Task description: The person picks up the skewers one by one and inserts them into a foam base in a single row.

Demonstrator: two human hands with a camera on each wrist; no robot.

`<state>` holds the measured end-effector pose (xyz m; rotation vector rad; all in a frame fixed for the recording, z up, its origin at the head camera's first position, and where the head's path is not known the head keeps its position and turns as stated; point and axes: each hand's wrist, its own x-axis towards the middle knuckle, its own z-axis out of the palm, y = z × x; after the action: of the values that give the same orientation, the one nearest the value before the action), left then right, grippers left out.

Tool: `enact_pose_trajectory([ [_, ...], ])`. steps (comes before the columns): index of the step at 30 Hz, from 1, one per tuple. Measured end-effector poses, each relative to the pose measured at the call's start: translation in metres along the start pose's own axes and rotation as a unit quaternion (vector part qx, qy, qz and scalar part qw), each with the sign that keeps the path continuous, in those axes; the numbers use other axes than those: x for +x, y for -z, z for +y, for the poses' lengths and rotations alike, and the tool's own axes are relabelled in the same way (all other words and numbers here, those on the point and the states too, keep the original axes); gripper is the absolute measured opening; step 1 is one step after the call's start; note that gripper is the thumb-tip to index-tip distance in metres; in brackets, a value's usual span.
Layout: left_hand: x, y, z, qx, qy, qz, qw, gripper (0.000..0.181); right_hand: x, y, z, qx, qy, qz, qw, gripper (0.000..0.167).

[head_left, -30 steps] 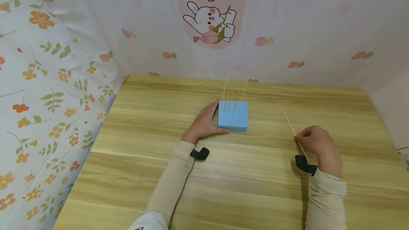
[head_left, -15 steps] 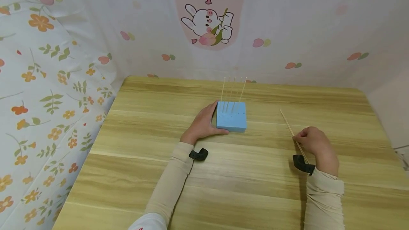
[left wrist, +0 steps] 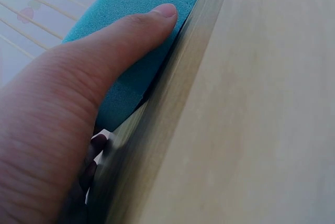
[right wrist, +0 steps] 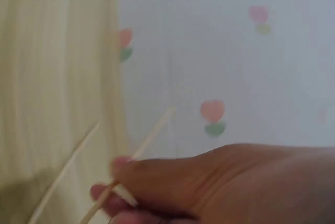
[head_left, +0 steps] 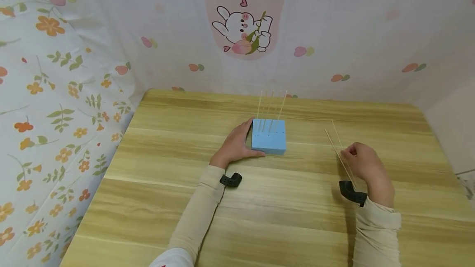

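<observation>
My left hand (head_left: pixel 235 145) holds a light-blue foam block (head_left: pixel 269 141) on the wooden table, thumb along the front face and fingers round the left and far side. Several thin wooden skewers (head_left: pixel 259 105) stand upright in the block's top, toward its back, and small holes show in front of and beside them. In the left wrist view, my thumb (left wrist: pixel 133 35) presses flat against the block. To the right, my right hand (head_left: pixel 365 164) pinches a skewer (right wrist: pixel 154 131) between thumb and fingertips, raised and tilted. Beneath it another skewer (head_left: pixel 337 154) lies on the table.
The wood-grain table (head_left: pixel 289 217) reaches back to a white printed cloth (head_left: pixel 334 24) with a rabbit picture. On the left hangs a flowered cloth (head_left: pixel 55 135). Black camera mounts (head_left: pixel 231 180) sit on both wrists.
My right hand has lifted one skewer off the table, so it now stands apart from the one lying there. The left hand and the block stay in place.
</observation>
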<state>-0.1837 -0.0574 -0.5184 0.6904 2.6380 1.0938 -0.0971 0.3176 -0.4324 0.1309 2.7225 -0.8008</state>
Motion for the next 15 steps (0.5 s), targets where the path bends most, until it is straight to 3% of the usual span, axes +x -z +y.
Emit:
enact_pose_trajectory([
  [3, 0.0, 0.002, 0.0, 0.004, 0.003, -0.003, 1.0, 0.13, 0.002, -0.005, -0.02, 0.043, 0.031, 0.064, 0.9966, 0.033],
  [6, 0.001, 0.003, 0.001, 0.004, 0.004, -0.005, 1.0, 0.13, 0.008, -0.014, -0.047, 0.094, 0.074, 0.155, 0.9807, 0.031],
  [8, 0.001, 0.003, 0.0, 0.003, 0.002, -0.004, 1.0, 0.13, 0.015, -0.023, -0.066, 0.123, 0.109, 0.222, 0.961, 0.026],
  [11, 0.002, 0.002, -0.001, 0.002, -0.001, -0.001, 1.0, 0.13, 0.026, -0.035, -0.093, 0.171, 0.165, 0.302, 0.9232, 0.021],
  [15, 0.002, -0.001, -0.001, 0.003, -0.004, -0.001, 1.0, 0.131, 0.04, -0.045, -0.119, 0.24, 0.22, 0.35, 0.8784, 0.024],
])
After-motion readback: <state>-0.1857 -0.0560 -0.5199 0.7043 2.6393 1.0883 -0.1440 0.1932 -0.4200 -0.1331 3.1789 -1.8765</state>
